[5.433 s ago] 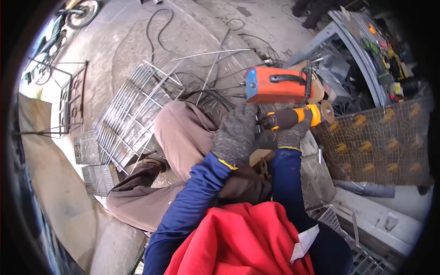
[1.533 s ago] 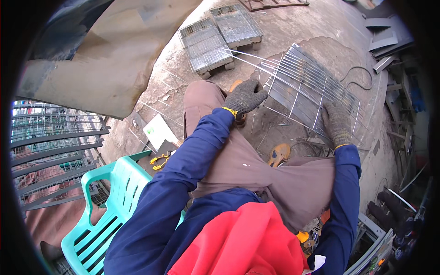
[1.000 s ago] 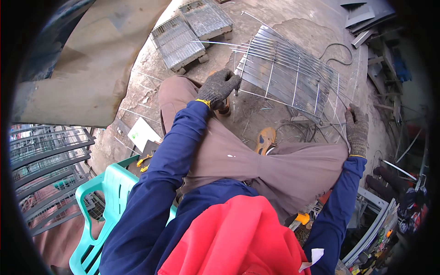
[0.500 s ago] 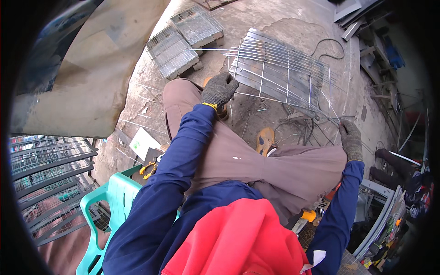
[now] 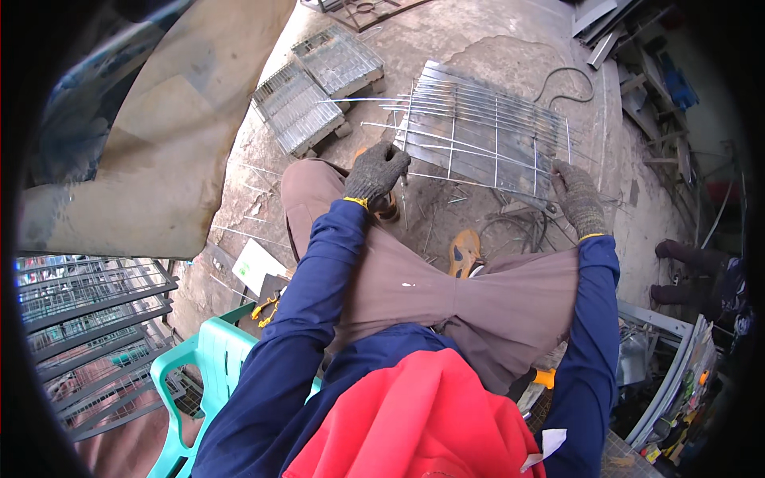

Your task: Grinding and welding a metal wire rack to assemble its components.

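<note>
A grid of thin metal rods (image 5: pixel 496 131) lies over a flat sheet-metal plate (image 5: pixel 430 142) in front of my knees. My left hand (image 5: pixel 378 172), in a dark knit glove, is closed at the grid's near left corner, where a cross rod meets its fingers. My right hand (image 5: pixel 577 197), gloved too, pinches the right end of a loose metal rod (image 5: pixel 478 151) that slants over the grid. Several parallel rods crowd the far side of the grid, and some stick out past its left edge. What lies inside my left fingers is mostly hidden.
Two wire-topped blocks (image 5: pixel 296 107) stand at the far left. A green plastic chair (image 5: pixel 219 350) is at my left, near stacked wire racks (image 5: pixel 96 319). A black cable (image 5: pixel 591 84) curls on the floor at the far right. Another person's legs (image 5: pixel 689 271) show at right.
My right hand has moved left and slightly up, toward the grid's right edge, and the loose rod has slid left with it. My left hand has stayed at the corner.
</note>
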